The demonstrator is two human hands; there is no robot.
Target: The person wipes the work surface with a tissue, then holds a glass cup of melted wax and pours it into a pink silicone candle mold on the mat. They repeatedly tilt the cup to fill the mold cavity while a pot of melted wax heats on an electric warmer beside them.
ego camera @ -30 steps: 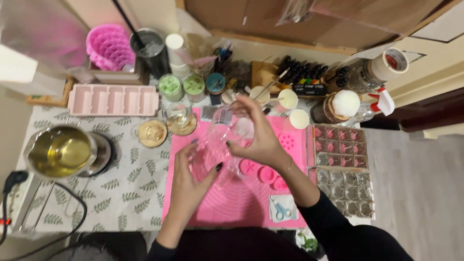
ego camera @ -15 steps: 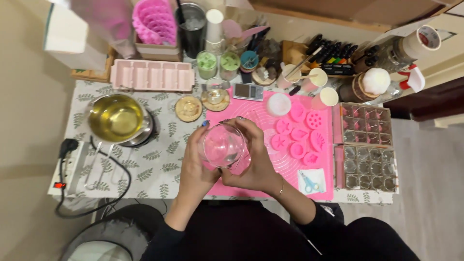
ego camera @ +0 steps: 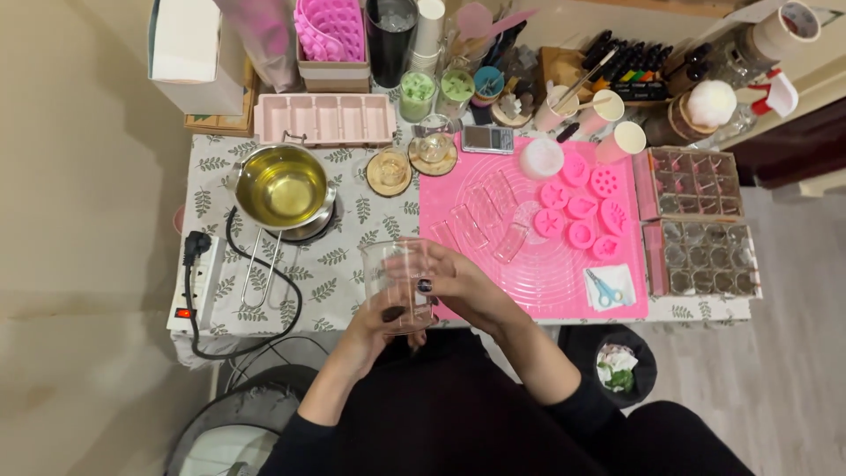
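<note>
A clear empty beaker (ego camera: 397, 284) is gripped by the left hand (ego camera: 381, 324) and right hand (ego camera: 460, 284), while pink moulds (ego camera: 582, 208) lie unfilled and the pot (ego camera: 282, 188) remains full.

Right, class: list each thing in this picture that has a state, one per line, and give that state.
Clear beaker: empty, upright, held in both hands.
Left hand: gripping the beaker from below.
Right hand: fingers wrapped on its side.
Metal pot: holds yellow liquid.
Power strip: plug in, red switch showing.
Pink round moulds: lying on the pink mat.
</note>
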